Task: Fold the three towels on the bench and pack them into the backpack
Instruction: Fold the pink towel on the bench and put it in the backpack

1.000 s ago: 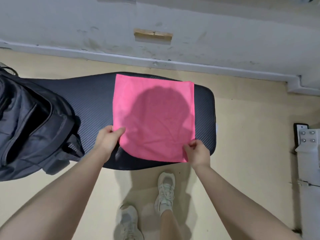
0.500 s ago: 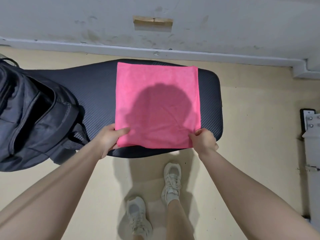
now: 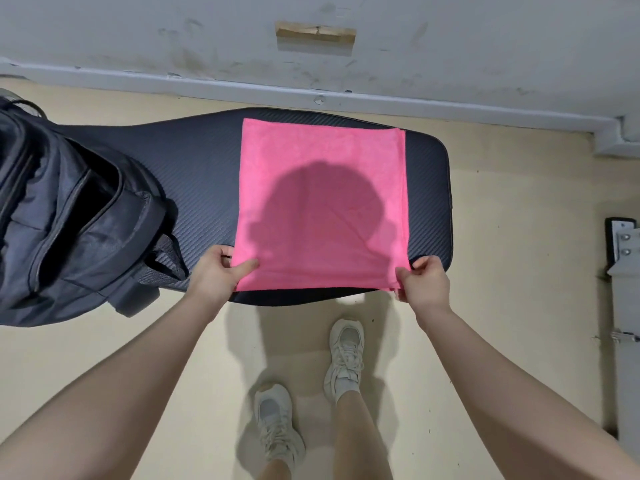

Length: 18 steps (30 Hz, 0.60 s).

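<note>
Head view: pink towel [image 3: 322, 206] lies flat across the right half of the tabletop [image 3: 194, 188], its near edge along the tabletop's front edge. Left hand [image 3: 216, 275] pinches the near-left corner, thumb on top; right hand [image 3: 424, 282] pinches the near-right corner. Backpack [image 3: 69, 216] sits unzipped at the tabletop's left end. Judgement: cloth is light, limp, non-slippery; corner grips suit it, and carrying both corners to the far edge should halve it.
</note>
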### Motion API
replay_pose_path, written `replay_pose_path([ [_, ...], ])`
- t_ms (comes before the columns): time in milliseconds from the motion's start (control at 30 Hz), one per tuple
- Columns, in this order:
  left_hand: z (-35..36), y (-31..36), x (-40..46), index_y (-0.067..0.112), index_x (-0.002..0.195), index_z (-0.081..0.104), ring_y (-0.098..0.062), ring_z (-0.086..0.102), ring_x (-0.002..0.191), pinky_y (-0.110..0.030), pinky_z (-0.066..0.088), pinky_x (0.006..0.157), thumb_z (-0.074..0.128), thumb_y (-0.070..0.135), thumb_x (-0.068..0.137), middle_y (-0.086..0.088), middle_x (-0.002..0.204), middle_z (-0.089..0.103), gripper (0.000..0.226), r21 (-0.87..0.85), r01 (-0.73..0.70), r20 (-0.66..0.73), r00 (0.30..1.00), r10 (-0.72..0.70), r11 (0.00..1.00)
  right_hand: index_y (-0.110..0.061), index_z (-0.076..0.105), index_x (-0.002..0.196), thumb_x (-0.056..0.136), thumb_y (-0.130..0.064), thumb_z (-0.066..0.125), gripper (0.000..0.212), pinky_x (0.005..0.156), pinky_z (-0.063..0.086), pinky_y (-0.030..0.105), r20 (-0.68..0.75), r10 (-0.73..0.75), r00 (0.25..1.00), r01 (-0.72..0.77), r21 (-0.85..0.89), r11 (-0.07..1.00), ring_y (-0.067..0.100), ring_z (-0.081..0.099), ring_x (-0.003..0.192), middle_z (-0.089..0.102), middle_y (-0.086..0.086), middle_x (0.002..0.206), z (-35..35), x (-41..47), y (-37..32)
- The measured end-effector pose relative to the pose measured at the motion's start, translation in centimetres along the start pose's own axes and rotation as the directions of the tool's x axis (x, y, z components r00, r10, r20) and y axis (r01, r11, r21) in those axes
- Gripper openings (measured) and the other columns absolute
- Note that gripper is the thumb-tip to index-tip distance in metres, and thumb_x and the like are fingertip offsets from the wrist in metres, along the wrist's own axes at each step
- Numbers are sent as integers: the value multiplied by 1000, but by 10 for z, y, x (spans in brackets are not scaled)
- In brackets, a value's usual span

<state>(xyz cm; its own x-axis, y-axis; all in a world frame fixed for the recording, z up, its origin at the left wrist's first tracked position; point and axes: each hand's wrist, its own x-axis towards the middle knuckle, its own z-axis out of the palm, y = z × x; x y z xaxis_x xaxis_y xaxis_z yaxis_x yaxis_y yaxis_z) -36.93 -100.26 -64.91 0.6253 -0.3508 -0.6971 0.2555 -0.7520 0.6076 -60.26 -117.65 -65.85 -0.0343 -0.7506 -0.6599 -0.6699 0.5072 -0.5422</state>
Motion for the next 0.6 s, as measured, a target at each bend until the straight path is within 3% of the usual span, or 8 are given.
replay_pose_path([
  [100,4,-6,-3,9,96,50,-25,53,71,-34,35,62,74,23,76,-7,75,56,34,323,-66,-98,990,102,944,-7,46,96,76,-6,61,25,76,47,41,-82,-5,997,-21,-310,951,33,55,88,56,19,108,3,-6,3],
  [167,7,-8,-5,7,100,47,-26,52,76,-31,31,65,71,26,79,-5,75,53,37,344,-53,-129,986,103,938,0,51,110,74,-4,59,37,85,45,44,-165,-383,909,233,-562,794,40,51,104,51,23,120,9,-9,6],
  [233,11,-11,-4,6,99,50,-27,53,82,-31,32,66,68,30,80,-6,79,55,35,384,-39,-104,991,86,923,0,57,113,67,-5,60,46,91,47,49,18,-778,628,575,-685,448,42,47,110,49,26,126,27,-11,6],
  [300,15,-16,-4,5,97,54,-27,55,83,-33,37,67,70,37,76,-7,86,60,41,389,-28,-82,995,65,921,-6,53,120,72,-22,53,51,98,42,51,304,-878,368,757,-647,93,34,36,119,41,21,135,52,-14,7],
  [333,15,-17,-5,7,96,56,-26,56,81,-34,41,69,72,43,70,-5,87,62,47,350,-20,-83,995,52,937,-9,47,126,74,-31,47,57,105,35,50,423,-851,312,811,-586,6,32,31,124,39,19,139,64,-17,7],
  [433,11,-23,-6,9,97,57,-19,60,76,-35,49,70,68,45,59,-1,84,64,54,168,-30,-15,999,33,985,-16,30,139,77,-42,40,68,109,16,44,607,-731,311,869,-494,-40,26,23,133,38,15,147,85,-14,17],
  [533,8,-29,-8,6,100,52,-10,58,58,-21,51,56,69,13,78,-3,75,61,29,-73,10,133,991,0,997,-16,24,142,76,-62,42,82,110,9,43,636,-637,436,817,-577,-16,24,18,136,29,11,151,72,-3,28],
  [600,7,-29,-8,9,90,50,-3,50,41,-15,44,45,60,3,86,1,61,56,13,-138,54,142,989,-35,989,-17,20,144,65,-66,61,102,110,4,44,639,-602,479,772,-633,-58,25,15,137,22,11,152,55,4,35],
])
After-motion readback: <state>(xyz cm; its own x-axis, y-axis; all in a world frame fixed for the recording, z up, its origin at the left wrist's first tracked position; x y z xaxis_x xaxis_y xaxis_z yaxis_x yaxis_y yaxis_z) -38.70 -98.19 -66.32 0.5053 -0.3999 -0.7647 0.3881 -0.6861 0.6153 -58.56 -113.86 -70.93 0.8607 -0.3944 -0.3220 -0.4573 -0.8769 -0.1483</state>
